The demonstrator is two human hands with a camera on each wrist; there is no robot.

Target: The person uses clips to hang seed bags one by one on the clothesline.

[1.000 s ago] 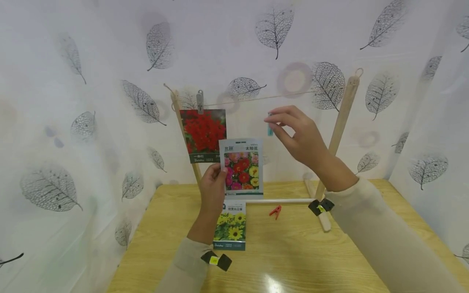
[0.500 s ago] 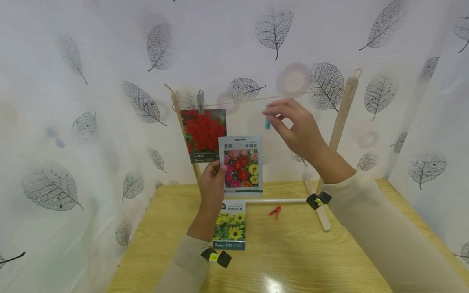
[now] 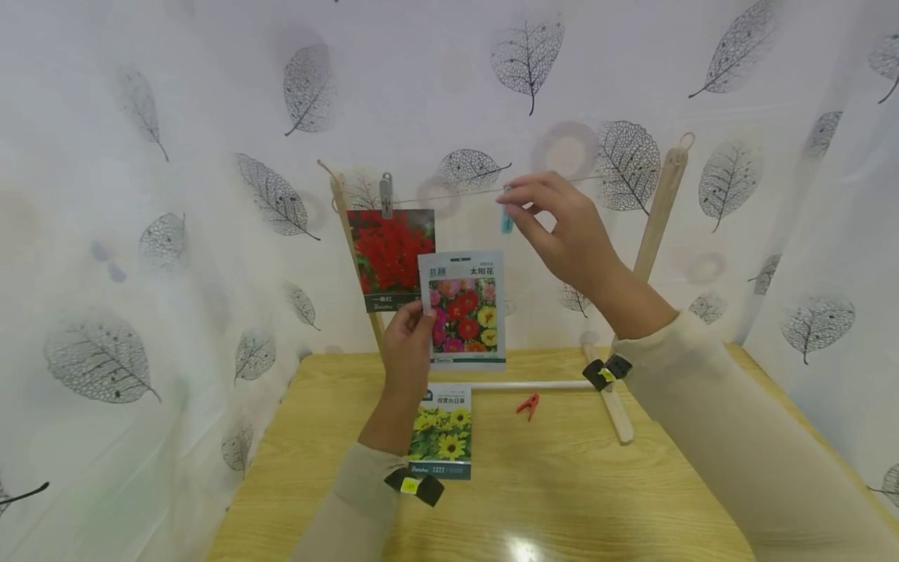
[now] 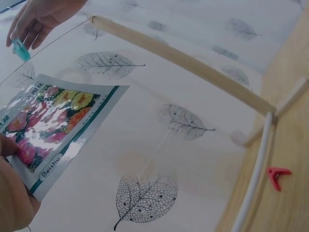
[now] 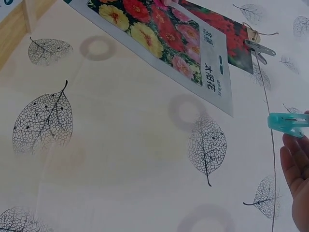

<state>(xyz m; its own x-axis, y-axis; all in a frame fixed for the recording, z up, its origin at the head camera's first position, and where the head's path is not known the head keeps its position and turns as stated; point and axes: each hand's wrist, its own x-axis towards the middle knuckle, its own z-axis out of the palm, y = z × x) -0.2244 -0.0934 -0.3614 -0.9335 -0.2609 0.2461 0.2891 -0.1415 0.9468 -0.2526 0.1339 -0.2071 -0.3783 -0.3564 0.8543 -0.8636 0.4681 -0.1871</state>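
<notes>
My left hand (image 3: pixel 407 347) pinches a seed packet (image 3: pixel 467 312) with mixed pink, red and yellow flowers by its left edge, holding it upright below the string (image 3: pixel 463 195). Between thumb and fingertips my right hand (image 3: pixel 572 234) pinches a teal clothespin (image 3: pixel 506 219), up at the height of the string. In the right wrist view the clothespin (image 5: pixel 286 123) overlaps the string, apart from the packet's top edge. Left of it, a grey clothespin (image 3: pixel 386 196) holds a red-flower seed packet (image 3: pixel 390 254) on the string, partly behind the held packet.
The string runs between two wooden posts (image 3: pixel 660 211), joined low down by a white rod (image 3: pixel 534 385). On the wooden table (image 3: pixel 562 484) lie a red clothespin (image 3: pixel 528 406) and a yellow-flower seed packet (image 3: pixel 442 433). A leaf-print curtain (image 3: pixel 211 117) hangs behind.
My right hand has moved up and slightly left, bringing the teal clothespin to the string. My left hand has raised the mixed-flower packet a little.
</notes>
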